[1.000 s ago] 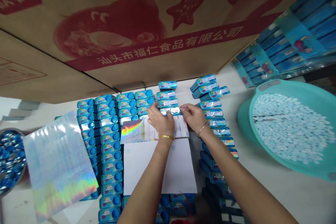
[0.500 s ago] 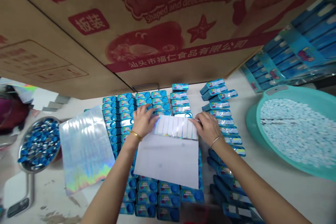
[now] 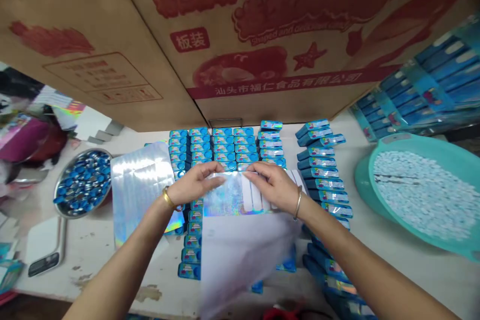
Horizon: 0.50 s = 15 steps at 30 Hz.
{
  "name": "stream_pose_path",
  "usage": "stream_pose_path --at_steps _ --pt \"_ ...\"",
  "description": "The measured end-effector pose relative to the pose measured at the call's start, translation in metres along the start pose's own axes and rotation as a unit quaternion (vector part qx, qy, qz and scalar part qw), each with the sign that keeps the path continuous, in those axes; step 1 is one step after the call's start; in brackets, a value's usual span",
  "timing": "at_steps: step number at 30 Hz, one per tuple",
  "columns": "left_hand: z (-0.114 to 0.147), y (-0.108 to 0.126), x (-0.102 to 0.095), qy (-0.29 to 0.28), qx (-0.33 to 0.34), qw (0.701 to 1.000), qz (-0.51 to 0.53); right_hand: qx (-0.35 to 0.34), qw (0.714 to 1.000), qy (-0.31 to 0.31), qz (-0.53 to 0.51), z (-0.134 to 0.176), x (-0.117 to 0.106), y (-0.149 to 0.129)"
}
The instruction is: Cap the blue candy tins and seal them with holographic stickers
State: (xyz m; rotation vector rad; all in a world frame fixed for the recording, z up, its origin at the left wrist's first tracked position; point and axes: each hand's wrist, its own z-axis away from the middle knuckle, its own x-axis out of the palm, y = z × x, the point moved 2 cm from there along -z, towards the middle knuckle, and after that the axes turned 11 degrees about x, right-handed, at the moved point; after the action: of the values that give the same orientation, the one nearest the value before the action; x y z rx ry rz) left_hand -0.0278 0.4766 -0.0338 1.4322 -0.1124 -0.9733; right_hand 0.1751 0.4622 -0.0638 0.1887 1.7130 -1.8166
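A sheet of stickers (image 3: 221, 202) lies across the blue boxes in front of me, its upper strip shiny and holographic with narrow pale labels on the right. Its white backing (image 3: 240, 247) hangs towards me, blurred at the lower right. My left hand (image 3: 197, 181) pinches the top edge with thumb and forefinger. Close to it, my right hand (image 3: 273, 185) is closed on the same edge, beside the labels; its fingertips partly hide what they grip. Rows of small blue boxes (image 3: 223, 147) stand behind and around the sheet.
A tall carton (image 3: 281, 105) closes off the back. Left are a holographic sheet (image 3: 140, 185), a metal bowl (image 3: 107, 200) of blue caps and a scale (image 3: 43, 245). Right stand more blue boxes (image 3: 324, 172), a turquoise basin (image 3: 367, 200) of pale pieces and packed blue boxes (image 3: 416, 90).
My hands have come closer together along the sheet's top edge, the right one moving inward. More bare holographic surface shows on the left of the strip, and the backing has swung down towards me.
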Motion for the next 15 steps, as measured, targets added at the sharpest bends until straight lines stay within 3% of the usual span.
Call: stream_pose_path --at_steps 5,9,12,15 --pt "0.024 -0.030 0.044 0.045 0.064 0.961 -0.265 0.076 0.994 -0.060 -0.048 0.009 0.041 0.025" --pt "0.033 -0.039 0.080 0.090 0.115 0.911 -0.386 0.130 0.984 -0.063 -0.104 0.014 0.063 0.043" --pt "0.042 -0.038 0.093 0.132 0.138 0.893 -0.406 0.162 0.977 -0.063 -0.126 0.013 0.068 0.049" --pt "0.057 -0.031 0.101 0.162 0.168 0.918 -0.321 0.176 0.979 -0.052 -0.087 0.010 0.070 0.055"
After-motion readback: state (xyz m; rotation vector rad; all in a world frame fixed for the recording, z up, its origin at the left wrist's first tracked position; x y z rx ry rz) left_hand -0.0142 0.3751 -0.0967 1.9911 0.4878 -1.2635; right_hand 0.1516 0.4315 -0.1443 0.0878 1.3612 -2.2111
